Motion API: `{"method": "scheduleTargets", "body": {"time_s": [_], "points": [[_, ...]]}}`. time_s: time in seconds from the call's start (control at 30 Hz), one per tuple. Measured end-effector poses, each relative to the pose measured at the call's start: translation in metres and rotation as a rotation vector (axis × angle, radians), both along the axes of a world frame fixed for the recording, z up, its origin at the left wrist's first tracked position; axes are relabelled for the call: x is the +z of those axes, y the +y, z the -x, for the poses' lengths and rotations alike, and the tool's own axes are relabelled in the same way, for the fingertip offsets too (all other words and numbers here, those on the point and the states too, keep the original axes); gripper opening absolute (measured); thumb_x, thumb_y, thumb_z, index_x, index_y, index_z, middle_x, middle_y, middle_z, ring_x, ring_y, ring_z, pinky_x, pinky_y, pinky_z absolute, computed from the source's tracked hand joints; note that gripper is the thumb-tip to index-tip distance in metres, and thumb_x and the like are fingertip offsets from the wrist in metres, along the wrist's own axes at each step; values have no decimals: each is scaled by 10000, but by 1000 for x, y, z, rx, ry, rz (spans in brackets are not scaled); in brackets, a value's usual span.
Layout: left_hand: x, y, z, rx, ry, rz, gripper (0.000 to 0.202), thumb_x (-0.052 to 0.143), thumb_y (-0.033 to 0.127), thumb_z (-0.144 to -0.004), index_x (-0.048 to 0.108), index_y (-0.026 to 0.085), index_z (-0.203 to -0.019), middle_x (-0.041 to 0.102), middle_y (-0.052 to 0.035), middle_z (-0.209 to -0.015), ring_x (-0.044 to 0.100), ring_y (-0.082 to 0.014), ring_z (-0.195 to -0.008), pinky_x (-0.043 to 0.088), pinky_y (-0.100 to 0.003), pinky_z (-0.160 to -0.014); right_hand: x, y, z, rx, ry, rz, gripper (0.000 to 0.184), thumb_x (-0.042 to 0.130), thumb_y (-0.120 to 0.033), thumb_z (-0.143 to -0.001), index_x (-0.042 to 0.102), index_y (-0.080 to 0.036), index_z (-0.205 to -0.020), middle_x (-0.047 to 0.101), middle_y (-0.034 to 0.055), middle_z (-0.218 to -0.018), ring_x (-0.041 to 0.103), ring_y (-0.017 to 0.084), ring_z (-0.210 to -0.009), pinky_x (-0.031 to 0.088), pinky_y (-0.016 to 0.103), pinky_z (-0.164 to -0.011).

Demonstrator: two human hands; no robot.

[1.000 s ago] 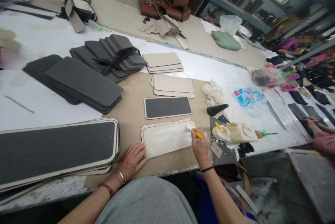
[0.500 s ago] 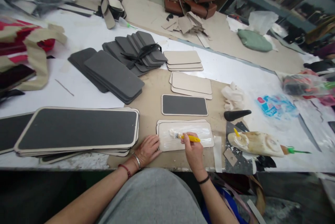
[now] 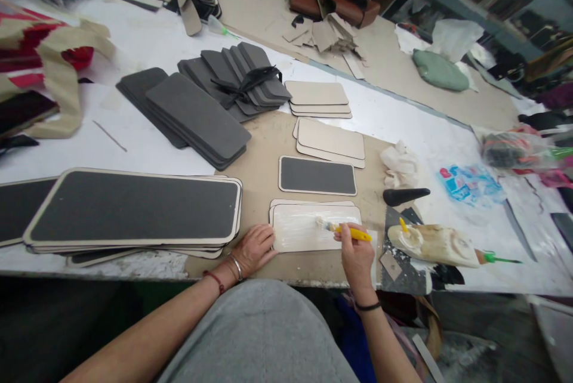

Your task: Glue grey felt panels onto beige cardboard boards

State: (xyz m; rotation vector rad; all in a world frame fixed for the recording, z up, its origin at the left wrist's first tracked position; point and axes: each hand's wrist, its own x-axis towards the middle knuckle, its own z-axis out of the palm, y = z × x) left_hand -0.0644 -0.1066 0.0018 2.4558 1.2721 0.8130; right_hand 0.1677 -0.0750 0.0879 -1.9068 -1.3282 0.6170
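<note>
Worktable (image 3: pixel 134 157) bore 1 round-cornered beige panel (image 3: pixel 293 232), streaked with white paste (image 3: pixel 286 223), atop similar panels (image 3: pixel 313 202) near its front edge. 1 cut-away whitish bottle (image 3: pixel 441 244) held paste and 1 yellow stick (image 3: pixel 403 225). Left hand (image 3: pixel 254 247) rested uncurled at the panel's left edge; right hand (image 3: pixel 358 261) gripped 1 yellow-handled brush (image 3: pixel 360 234).

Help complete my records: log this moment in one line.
pale panel: white streaks; left hand: at its edge; right hand: holding yellow brush
</note>
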Motion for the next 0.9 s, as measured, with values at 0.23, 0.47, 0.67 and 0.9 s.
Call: {"method": "scheduleTargets", "body": {"time_s": [0.23,0.47,0.67,0.9], "points": [[1,0,0,-3,12,6,211,522,260,-812,563,128,-972,607,-115,-1010,535,-215,-1005,451,-384,-911,-17,-45,42,246,141,67,286,447,-432,-855,553,-166,-854,601,47,-784,596,141,-621,487,281,-616],[-5,0,1,-6,3,-48,183,531,264,-809,580,141,-935,611,-113,-1020,533,-226,-1022,460,-394,-898,-10,-39,-68,-122,-325,-15,405,452,-531,-815,580,-147,-837,627,65,-703,603,183,-623,451,305,-619],[-5,0,1,-2,-25,-84,171,532,264,-810,589,154,-928,623,-103,-1006,546,-226,-1011,473,-394,-872,-1,-48,-102,-158,-474,-131,441,412,-543,-833,600,-144,-856,643,105,-790,605,198,-707,453,317,-657],[-5,1,0,5,-56,-109,160,532,255,-810,595,161,-924,630,-98,-991,559,-218,-1000,476,-386,-868,-9,-42,-72,27,-473,-184,324,422,-430,-865,587,-152,-838,630,99,-804,592,201,-779,468,341,-721]]}}
